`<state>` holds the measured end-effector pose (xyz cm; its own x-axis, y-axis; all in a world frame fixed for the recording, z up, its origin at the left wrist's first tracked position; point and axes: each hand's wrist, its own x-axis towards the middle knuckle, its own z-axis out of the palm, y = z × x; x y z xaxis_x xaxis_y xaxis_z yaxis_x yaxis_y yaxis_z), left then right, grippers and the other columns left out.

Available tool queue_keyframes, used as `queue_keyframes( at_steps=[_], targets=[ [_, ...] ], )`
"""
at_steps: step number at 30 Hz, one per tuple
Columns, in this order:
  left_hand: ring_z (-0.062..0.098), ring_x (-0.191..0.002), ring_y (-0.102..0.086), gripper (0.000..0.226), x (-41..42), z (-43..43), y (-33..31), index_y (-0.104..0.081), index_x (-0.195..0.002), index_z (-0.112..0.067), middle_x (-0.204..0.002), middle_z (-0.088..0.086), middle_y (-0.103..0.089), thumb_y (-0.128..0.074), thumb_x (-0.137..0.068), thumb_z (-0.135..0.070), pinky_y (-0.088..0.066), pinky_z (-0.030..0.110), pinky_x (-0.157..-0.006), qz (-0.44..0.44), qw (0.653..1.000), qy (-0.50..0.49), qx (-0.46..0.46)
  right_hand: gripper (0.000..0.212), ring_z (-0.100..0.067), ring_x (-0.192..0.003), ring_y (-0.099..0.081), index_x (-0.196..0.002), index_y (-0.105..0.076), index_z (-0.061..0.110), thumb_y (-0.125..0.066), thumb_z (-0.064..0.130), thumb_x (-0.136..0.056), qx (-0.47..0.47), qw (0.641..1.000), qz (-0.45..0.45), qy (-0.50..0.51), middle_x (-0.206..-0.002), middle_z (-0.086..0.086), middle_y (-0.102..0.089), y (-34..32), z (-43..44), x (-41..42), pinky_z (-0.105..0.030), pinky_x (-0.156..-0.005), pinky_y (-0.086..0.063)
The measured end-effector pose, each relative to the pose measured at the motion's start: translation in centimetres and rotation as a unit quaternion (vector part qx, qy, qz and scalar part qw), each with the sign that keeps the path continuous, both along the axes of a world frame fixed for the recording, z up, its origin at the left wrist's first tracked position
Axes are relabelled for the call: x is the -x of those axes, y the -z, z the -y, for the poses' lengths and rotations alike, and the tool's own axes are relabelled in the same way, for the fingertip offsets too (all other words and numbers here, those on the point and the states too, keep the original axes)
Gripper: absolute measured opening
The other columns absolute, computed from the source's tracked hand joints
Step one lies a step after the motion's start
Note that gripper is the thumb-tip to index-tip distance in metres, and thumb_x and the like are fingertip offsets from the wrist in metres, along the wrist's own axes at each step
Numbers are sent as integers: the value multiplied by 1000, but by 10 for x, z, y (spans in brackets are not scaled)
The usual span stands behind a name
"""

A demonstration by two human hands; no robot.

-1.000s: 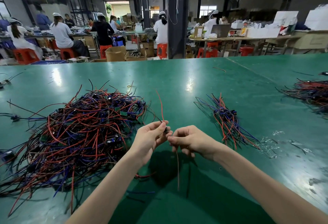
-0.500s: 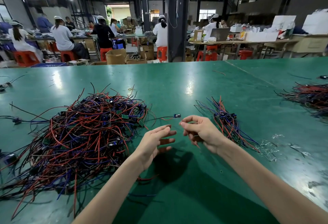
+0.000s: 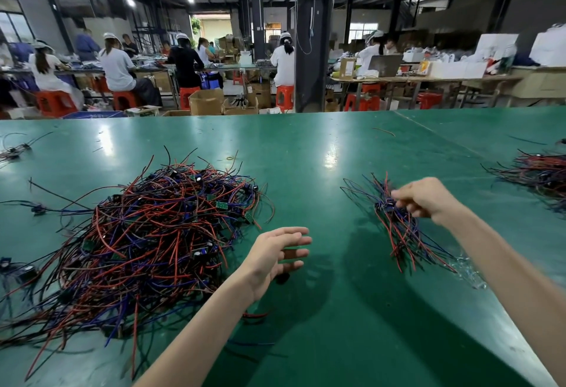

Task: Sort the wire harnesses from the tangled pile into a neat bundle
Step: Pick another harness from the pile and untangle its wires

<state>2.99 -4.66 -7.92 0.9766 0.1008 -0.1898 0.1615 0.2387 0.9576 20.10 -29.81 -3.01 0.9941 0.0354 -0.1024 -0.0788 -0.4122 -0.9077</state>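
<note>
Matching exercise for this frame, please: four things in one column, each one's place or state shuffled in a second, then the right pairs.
Column one
1. large tangled pile of red, blue and black wire harnesses
2. small sorted bundle of red and blue harnesses
3. left hand
4. right hand

Column two
A. fingers straight, holding nothing
B. fingers curled at the bundle's far end
C. left part of the green table
D. right of centre, far end at a hand

Pairs: 1-C, 2-D, 3-A, 4-B
</note>
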Motion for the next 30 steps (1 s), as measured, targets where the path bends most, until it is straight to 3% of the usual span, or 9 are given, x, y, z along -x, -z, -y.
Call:
queue_keyframes(
  at_steps=[5,8,10,15,17,19,21,26,30],
  targets=[
    [12,-75,-66,18,1,2,1,-68,-102,-9,-95,3,-74,-54,-93,-9,-53,22,-63,0,1000,-1,-19,11,-11,-37,-39,-79,-70,-6,-71,5,-80,110,994,-3,-6,-62,-14,-64,24,13,8,-16,-32,-29],
    [12,-73,-65,17,2,3,0,-69,-100,-9,-93,2,-74,-54,-93,-8,-54,23,-63,2,1000,-5,-27,10,-20,-51,-53,-72,-72,6,-74,14,-78,199,979,45,17,-66,-15,-70,29,14,10,-26,-50,-47],
    [12,-72,-65,16,2,3,-1,-69,-98,-9,-92,2,-74,-54,-92,-7,-55,23,-63,4,999,-7,-34,8,-26,-70,-62,-73,-71,13,-75,19,-76,266,960,71,51,-77,-14,-71,32,11,13,-32,-70,-53],
    [10,-63,-62,17,2,5,-4,-67,-91,-11,-88,4,-71,-51,-93,-5,-53,24,-59,20,991,-42,-128,11,-30,-82,-56,-89,-67,17,-68,15,-78,368,917,120,98,-92,-14,-64,41,7,26,-31,-71,-44],
    [11,-66,-60,18,2,0,-2,-67,-94,-14,-92,3,-70,-50,-93,-9,-53,27,-66,53,923,-91,-370,17,-35,-89,-59,-98,-64,13,-65,18,-82,392,899,165,100,-99,-16,-61,46,4,30,-35,-75,-46],
    [15,-79,-61,21,2,-10,-1,-67,-103,-12,-96,2,-69,-48,-93,-12,-50,26,-72,99,781,-154,-597,16,-37,-87,-59,-100,-61,10,-61,16,-84,381,891,227,99,-99,-17,-57,48,-2,34,-38,-73,-46],
    [19,-90,-58,22,-2,-22,-8,-65,-105,-9,-98,4,-67,-47,-93,-11,-47,27,-74,123,701,-211,-670,10,-36,-81,-59,-95,-57,11,-57,10,-85,351,889,281,83,-96,-15,-58,49,-11,39,-37,-70,-44],
    [28,-106,-51,28,-30,-59,-34,-63,-108,-12,-109,7,-64,-49,-85,-5,-40,36,-89,-9,615,-215,-758,21,-34,-78,-59,-84,-54,15,-52,-5,-78,318,889,329,-33,-82,-12,-65,55,-35,57,-33,-60,-32],
    [28,-113,-48,23,-47,-74,-38,-62,-107,-13,-114,9,-60,-53,-86,-13,-36,38,-95,-81,553,-145,-816,25,-32,-86,-60,-89,-56,17,-47,-3,-77,366,862,322,-139,-89,-7,-66,62,-50,70,-35,-65,-38]
  ],
)
